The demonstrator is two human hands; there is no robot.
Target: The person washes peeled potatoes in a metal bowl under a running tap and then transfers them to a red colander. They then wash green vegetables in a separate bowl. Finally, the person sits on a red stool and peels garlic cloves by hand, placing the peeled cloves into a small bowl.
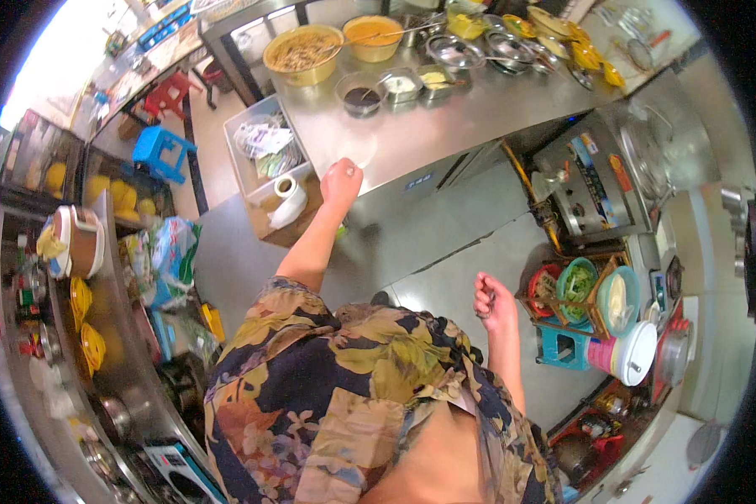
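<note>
My left hand (342, 184) is closed in a fist at the near left corner of the stainless steel counter (409, 142). Just past it shows a faint, clear round outline, perhaps a transparent bowl; whether the fingers grip it is unclear. Over the floor at my right side hangs my right hand (494, 302), its fingers loosely curled, with nothing visible in them. Farther back on the counter stand a clear bowl of dark liquid (361, 101), a steel container of white contents (400, 85) and a steel container of yellow contents (436, 80).
Behind these stand a yellow basin of brown food (302, 55) and a yellow pot of orange liquid (372, 38). A plastic bin of packets (268, 145) and a white roll (288, 198) sit left. At right, a wooden rack (583, 309) holds basins beside a white bucket (637, 354).
</note>
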